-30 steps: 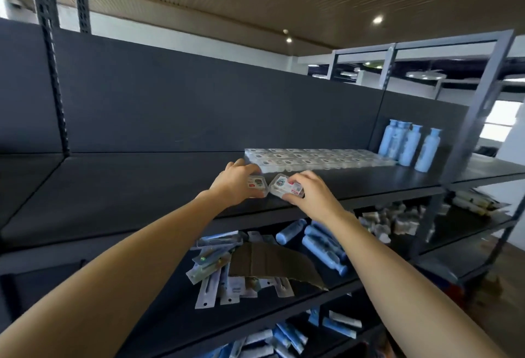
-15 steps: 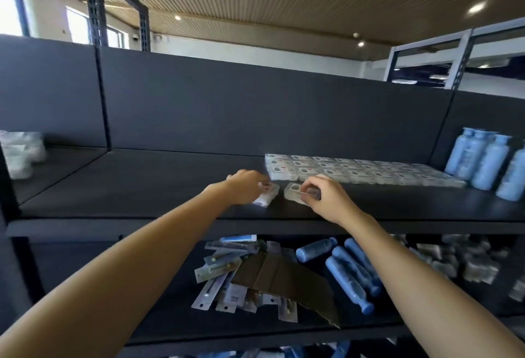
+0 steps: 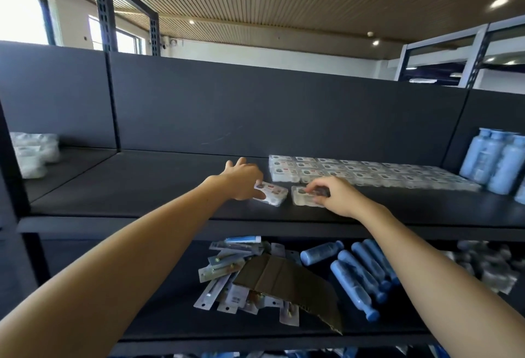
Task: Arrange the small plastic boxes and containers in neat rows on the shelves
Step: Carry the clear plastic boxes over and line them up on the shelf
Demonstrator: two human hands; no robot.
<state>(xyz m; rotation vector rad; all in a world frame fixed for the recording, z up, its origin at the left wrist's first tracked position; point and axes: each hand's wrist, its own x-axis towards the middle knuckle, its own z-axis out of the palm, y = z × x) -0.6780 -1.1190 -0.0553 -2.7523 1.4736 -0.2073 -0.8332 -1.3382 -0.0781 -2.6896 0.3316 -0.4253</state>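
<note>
Two small clear plastic boxes lie on the upper shelf (image 3: 142,187) just near of the tidy rows. My left hand (image 3: 244,177) rests on the left box (image 3: 271,193), thumb laid along its near edge and the other fingers spread and mostly straight over its left end, so the hand presses rather than grips. That box sits slightly askew, its right end angled toward me. My right hand (image 3: 332,194) is on the right box (image 3: 305,200), fingers curled down over its top and far edge, thumb at the near side, pinching it. The two boxes lie just beside each other with a narrow gap between.

Just beyond them, the rows of boxes (image 3: 363,174) run in neat lines from the middle of the shelf to the right, ending near a cluster of upright blue bottles (image 3: 494,163) against the back panel. At the far left, in the neighbouring bay, sits a pile of whitish packets (image 3: 34,153), blurred.

On the lower shelf (image 3: 170,326), between my forearms, flat carded packs (image 3: 221,275) lie scattered under a folded piece of cardboard (image 3: 287,281). To their right several blue tubes (image 3: 360,272) lie on their sides, and further right a heap of clear packets (image 3: 494,269), too blurred to make out.
</note>
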